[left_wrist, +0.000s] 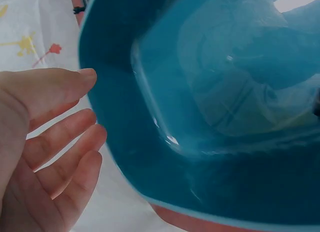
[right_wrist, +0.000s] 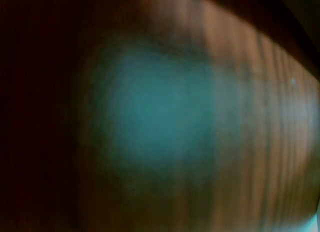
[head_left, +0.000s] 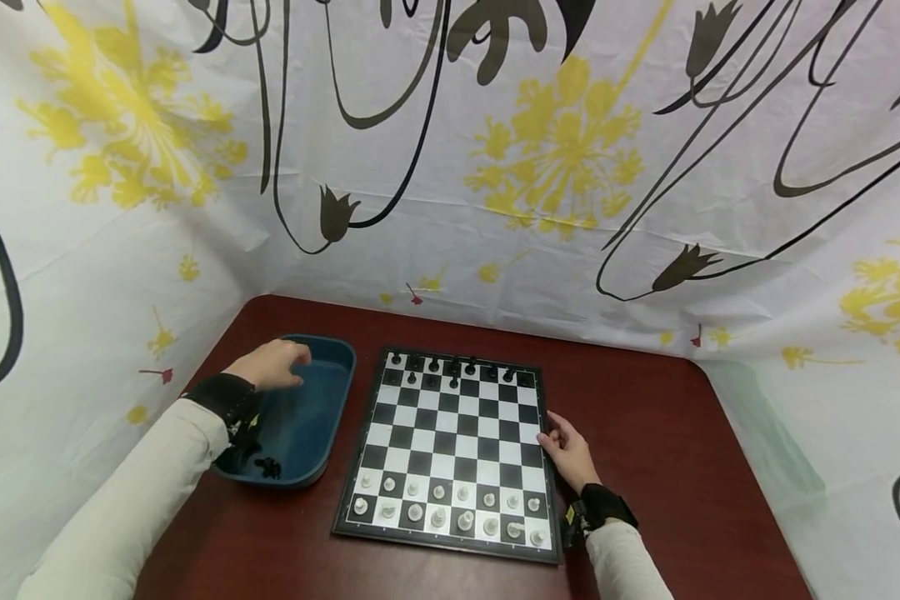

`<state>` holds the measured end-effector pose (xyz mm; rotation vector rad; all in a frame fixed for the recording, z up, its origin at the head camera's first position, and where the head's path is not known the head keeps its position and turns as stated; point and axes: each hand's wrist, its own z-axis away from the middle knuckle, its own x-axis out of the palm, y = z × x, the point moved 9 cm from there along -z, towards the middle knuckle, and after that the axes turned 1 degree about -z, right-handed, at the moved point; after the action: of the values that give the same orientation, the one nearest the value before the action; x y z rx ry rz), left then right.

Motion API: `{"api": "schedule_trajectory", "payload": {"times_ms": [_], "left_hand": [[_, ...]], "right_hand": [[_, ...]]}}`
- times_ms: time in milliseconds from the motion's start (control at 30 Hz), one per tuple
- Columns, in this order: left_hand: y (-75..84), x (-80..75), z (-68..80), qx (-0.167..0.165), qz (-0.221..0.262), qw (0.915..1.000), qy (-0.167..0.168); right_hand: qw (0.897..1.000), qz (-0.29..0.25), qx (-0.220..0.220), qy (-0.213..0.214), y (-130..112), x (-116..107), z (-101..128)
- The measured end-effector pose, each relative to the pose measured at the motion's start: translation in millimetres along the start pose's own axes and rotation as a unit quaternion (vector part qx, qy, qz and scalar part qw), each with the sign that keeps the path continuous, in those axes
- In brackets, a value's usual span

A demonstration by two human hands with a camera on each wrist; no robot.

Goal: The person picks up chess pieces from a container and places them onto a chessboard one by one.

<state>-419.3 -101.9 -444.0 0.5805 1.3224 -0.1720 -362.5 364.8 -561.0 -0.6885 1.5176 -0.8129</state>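
A chessboard (head_left: 450, 442) lies on the dark red table (head_left: 645, 417), white pieces in its two near rows and black pieces along the far rows. Left of it sits a blue tray (head_left: 322, 417), also filling the left wrist view (left_wrist: 210, 117), with a few black pieces (head_left: 267, 467) in its near corner. My left hand (head_left: 273, 364) hovers over the tray's far left part, its relaxed fingers (left_wrist: 60, 142) holding nothing. My right hand (head_left: 566, 450) rests flat on the table, touching the board's right edge. The right wrist view is a dark blur of wood.
A white curtain (head_left: 495, 167) with yellow flowers and black stems encloses the table on the left, back and right. Bare tabletop stretches to the right of the board.
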Motion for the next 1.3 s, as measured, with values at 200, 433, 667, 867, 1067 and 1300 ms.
{"api": "schedule_trajectory", "payload": {"times_ms": [200, 433, 667, 867, 1067, 1300], "left_hand": [[-14.1, 7.8, 18.9, -0.009, 0.010, 0.9999, -0.009], [-26.1, 23.0, 31.8, -0.018, 0.030, 0.9992, -0.020], [-30.2, 39.1, 38.5, -0.024, 0.031, 0.9983, -0.044], [-30.3, 56.3, 45.9, -0.055, 0.042, 0.9914, -0.111], [-31.4, 71.4, 51.0, -0.113, 0.044, 0.9798, -0.159], [-27.9, 80.7, 53.5, -0.127, 0.015, 0.9762, -0.176]], "right_hand": [[1.000, 0.009, 0.002, -0.003, -1, 0, 0], [1.000, 0.006, 0.002, -0.003, -3, 0, 1], [1.000, 0.010, -0.003, 0.000, -2, 0, 2], [1.000, 0.005, 0.000, -0.002, -1, 1, 1], [1.000, -0.002, -0.011, 0.005, -1, 0, 1], [1.000, -0.005, 0.001, -0.004, 2, 1, 0]]}}
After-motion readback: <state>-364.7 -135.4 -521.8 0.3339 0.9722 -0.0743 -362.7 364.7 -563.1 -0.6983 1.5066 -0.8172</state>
